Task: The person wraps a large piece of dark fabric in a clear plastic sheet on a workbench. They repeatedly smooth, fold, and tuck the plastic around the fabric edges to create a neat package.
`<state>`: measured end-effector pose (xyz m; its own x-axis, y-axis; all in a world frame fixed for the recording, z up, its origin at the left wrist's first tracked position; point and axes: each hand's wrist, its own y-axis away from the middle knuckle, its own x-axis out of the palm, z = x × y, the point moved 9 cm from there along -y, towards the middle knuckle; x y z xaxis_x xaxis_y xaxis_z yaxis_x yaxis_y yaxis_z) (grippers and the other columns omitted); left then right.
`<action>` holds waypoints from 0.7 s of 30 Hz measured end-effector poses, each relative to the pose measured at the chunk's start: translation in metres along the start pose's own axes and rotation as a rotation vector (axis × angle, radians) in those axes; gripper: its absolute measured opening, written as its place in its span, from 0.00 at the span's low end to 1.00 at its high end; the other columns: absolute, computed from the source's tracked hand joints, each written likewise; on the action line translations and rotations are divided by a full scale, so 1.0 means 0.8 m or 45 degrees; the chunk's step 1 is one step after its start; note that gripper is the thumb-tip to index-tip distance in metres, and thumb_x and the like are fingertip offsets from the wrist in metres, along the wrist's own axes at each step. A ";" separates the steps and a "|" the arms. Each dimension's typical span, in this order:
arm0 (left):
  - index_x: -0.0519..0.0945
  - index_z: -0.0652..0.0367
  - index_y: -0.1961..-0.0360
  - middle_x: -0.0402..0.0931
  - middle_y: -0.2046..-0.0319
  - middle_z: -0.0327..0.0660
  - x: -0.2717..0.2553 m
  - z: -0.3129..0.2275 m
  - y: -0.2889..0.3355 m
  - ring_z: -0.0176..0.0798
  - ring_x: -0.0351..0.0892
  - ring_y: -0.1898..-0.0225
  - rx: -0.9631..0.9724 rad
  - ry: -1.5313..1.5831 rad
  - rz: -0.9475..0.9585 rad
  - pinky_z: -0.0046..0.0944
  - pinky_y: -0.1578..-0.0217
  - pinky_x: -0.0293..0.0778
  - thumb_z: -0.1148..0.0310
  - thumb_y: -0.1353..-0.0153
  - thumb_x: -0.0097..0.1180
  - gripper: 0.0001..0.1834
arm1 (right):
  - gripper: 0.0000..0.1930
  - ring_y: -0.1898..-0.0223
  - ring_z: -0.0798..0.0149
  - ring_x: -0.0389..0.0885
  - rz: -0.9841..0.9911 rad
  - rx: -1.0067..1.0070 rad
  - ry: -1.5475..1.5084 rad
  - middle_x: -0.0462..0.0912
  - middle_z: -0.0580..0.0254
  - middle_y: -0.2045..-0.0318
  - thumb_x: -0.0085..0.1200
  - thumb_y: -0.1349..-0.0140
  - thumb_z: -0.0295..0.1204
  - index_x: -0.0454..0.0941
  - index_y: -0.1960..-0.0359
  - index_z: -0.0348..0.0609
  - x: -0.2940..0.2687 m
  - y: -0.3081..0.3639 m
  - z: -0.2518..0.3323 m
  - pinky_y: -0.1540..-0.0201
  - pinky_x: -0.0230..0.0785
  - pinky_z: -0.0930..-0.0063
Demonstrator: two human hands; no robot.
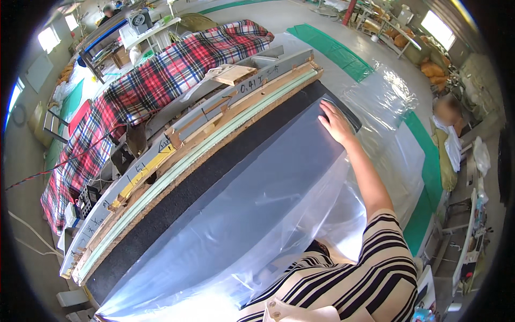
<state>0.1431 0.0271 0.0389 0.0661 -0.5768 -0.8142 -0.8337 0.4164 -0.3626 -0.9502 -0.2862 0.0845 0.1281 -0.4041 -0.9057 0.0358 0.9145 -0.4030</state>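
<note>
A wide sheet of clear plastic film [236,188] lies over a long black padded surface [214,166] and hangs down towards my body. My right hand [335,123] rests on the film near the far right end of the surface, fingers stretched out. Along the lower left, the film narrows to a bunched corner at the bottom edge of the picture. My left hand does not show.
Behind the black surface runs a long bar [241,96] with handwritten marks. A red plaid cloth [155,75] covers equipment beyond it. A sewing machine [140,20] stands at the back. Another person [448,121] is at the right; green strips [332,51] lie on the floor.
</note>
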 end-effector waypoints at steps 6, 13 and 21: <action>0.70 0.58 0.49 0.74 0.57 0.51 0.013 -0.009 0.008 0.39 0.75 0.59 -0.123 0.123 0.143 0.41 0.55 0.69 0.65 0.41 0.48 0.19 | 0.19 0.43 0.56 0.64 -0.145 0.203 -0.005 0.67 0.55 0.45 0.41 0.37 0.36 0.68 0.50 0.36 0.013 -0.012 -0.045 0.40 0.55 0.69; 0.73 0.71 0.54 0.77 0.61 0.52 -0.002 0.103 -0.032 0.41 0.76 0.61 -0.027 0.300 0.045 0.35 0.58 0.72 0.65 0.37 0.47 0.18 | 0.10 0.59 0.59 0.77 -0.283 0.045 -0.160 0.78 0.55 0.61 0.43 0.40 0.28 0.76 0.62 0.39 0.021 -0.066 -0.046 0.54 0.67 0.71; 0.79 0.61 0.69 0.77 0.75 0.41 -0.019 -0.046 -0.009 0.35 0.73 0.73 -0.211 0.155 -0.542 0.35 0.69 0.69 0.60 0.46 0.55 0.13 | 0.13 0.57 0.60 0.74 -0.109 0.211 0.096 0.76 0.55 0.59 0.44 0.37 0.32 0.72 0.55 0.38 0.085 -0.042 -0.260 0.53 0.66 0.69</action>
<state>0.1276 0.0069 0.0705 0.3646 -0.7544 -0.5459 -0.8232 0.0129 -0.5676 -1.1485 -0.3484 0.0089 0.0430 -0.4753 -0.8788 0.2065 0.8648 -0.4576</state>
